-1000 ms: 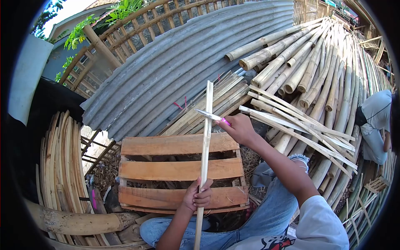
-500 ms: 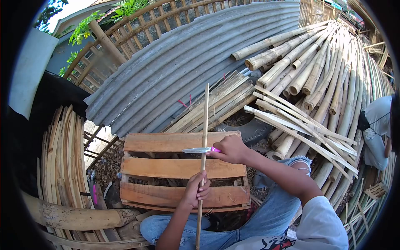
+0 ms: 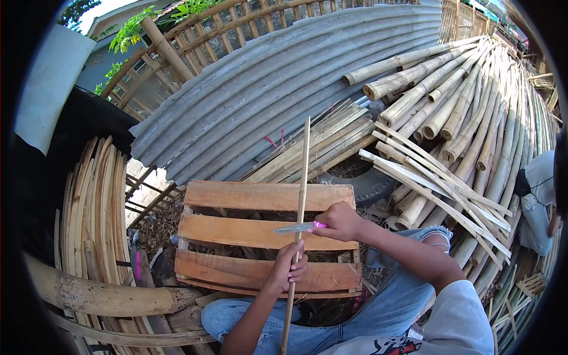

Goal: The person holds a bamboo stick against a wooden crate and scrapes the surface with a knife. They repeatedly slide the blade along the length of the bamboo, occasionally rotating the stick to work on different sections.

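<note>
A long thin bamboo strip [image 3: 304, 171] stands nearly upright in front of me, its lower end down by my lap. My left hand [image 3: 288, 267] is wrapped round it below the middle. My right hand [image 3: 337, 222] grips the pink handle of a knife [image 3: 293, 228], whose blade lies across the strip just above my left hand and points left. Behind both hands is a low slatted wooden crate [image 3: 236, 234].
Corrugated sheets [image 3: 266, 77] lean behind the crate. Bamboo poles [image 3: 408, 86] and pale split strips [image 3: 438, 183] are piled at the right. More strips [image 3: 92, 207] stand at the left beside a thick bamboo pole [image 3: 106, 297]. Another person [image 3: 537, 177] is at the right edge.
My right hand and the knife have moved down the strip, nearer to my left hand. The whole view has shifted slightly, with the surroundings now further right.
</note>
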Available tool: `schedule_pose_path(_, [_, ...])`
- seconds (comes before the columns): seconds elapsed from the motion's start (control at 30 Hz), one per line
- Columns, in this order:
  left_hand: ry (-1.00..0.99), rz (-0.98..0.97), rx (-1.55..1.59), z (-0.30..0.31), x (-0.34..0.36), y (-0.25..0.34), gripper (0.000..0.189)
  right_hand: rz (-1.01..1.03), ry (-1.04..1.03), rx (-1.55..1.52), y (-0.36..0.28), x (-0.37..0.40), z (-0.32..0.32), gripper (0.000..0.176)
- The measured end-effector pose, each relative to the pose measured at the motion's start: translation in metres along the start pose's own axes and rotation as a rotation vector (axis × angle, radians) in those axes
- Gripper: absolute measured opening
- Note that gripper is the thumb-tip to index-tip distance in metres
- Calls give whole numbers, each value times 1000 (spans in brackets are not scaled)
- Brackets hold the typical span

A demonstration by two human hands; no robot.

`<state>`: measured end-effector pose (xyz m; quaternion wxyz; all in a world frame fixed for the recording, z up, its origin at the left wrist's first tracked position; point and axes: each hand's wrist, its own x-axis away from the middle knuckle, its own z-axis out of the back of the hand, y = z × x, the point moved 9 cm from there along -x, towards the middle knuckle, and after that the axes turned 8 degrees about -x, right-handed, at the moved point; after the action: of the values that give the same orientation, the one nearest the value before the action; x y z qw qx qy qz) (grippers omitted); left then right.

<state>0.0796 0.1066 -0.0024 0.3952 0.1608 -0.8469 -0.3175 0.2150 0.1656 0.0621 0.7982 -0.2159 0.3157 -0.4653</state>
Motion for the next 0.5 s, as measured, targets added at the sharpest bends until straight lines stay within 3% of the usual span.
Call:
schedule_pose_path(0.07, [-7, 4, 5, 1, 3, -2, 34, 25, -16, 11, 3, 2, 0, 54])
schedule_pose_path(0.13, [-70, 9, 37, -6, 3, 0, 34, -213, 209, 33, 43, -8, 45, 54])
schedule_pose_path(0.27, [-90, 9, 59, -9, 3, 2, 34, -252, 164, -74, 38, -4, 29, 53])
schedule_pose_path(0.3, [-106, 16, 77, -8, 2, 1, 35, -85, 116, -85, 15, -2, 18, 53])
schedule_pose_path(0.4, [-110, 27, 82, -5, 2, 0, 35, 20, -29, -24, -7, 4, -12, 52])
schedule_pose_path(0.5, [-123, 39, 65, -6, 1, -6, 35, -13, 98, 4, 14, -5, 14, 52])
